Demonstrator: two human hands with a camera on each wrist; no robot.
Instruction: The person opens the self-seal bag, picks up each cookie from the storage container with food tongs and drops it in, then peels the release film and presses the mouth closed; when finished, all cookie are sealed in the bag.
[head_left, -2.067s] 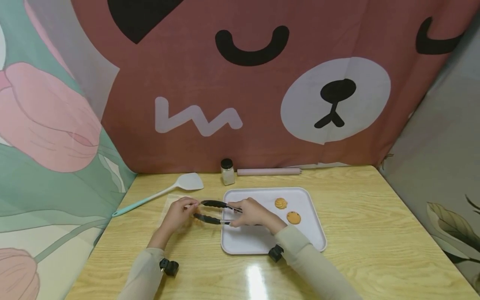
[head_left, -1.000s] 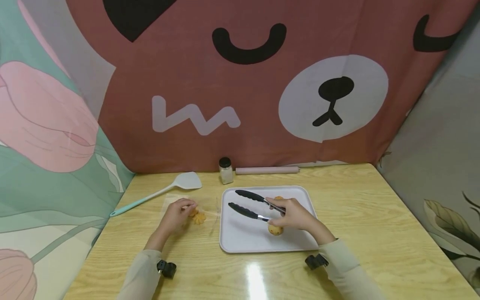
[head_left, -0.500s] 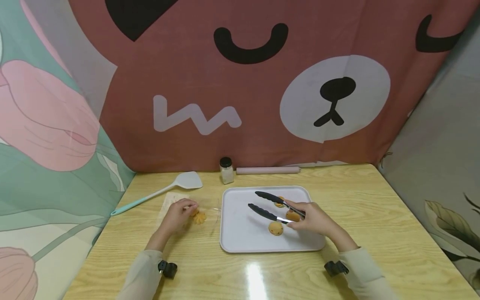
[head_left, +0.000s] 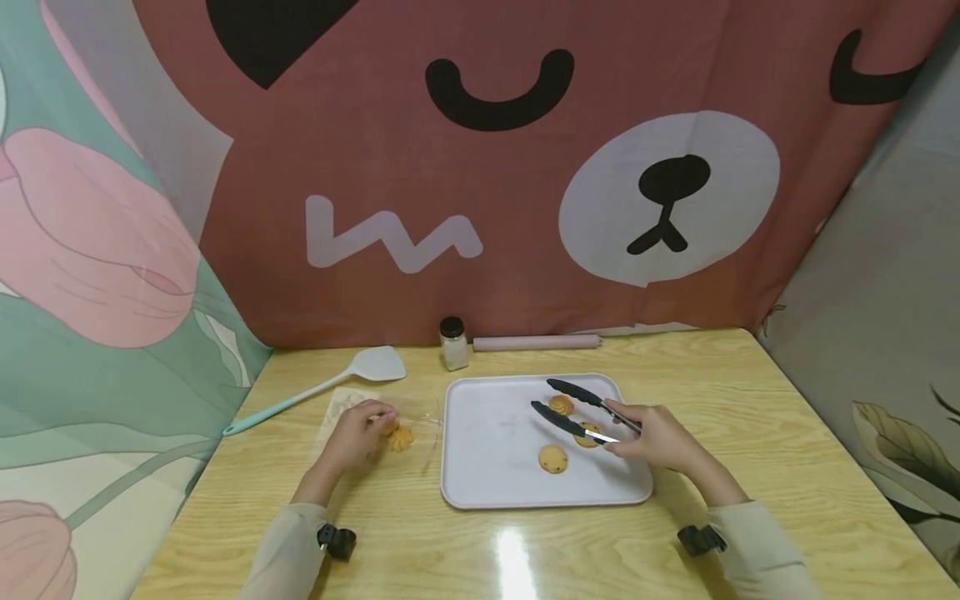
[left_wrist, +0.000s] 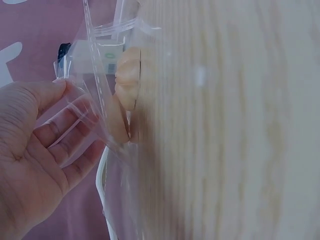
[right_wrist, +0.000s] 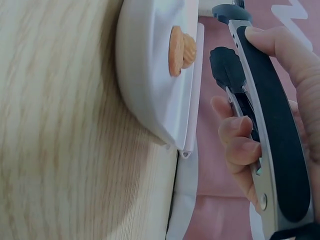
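My left hand pinches the edge of a clear plastic bag left of the tray, its thumb and forefinger at the film. Inside the bag sit a swirl-shaped cookie and at least one more cookie beside it. My right hand grips black-and-silver tongs by their arms. The tong tips are spread apart with nothing between them, over the right part of the white tray. On that tray lie a swirl cookie and two round cookies, one in front and one partly behind the tongs.
A spatula with a pale blade and teal handle lies at the back left. A small jar with a black lid stands behind the tray. Beside it is a long pinkish rod along the back edge. A patterned sheet lies under the left hand.
The tongs moved right, from beside the left hand to over the tray's right side. A third cookie now lies at the front of the tray. The left hand has stayed almost still.
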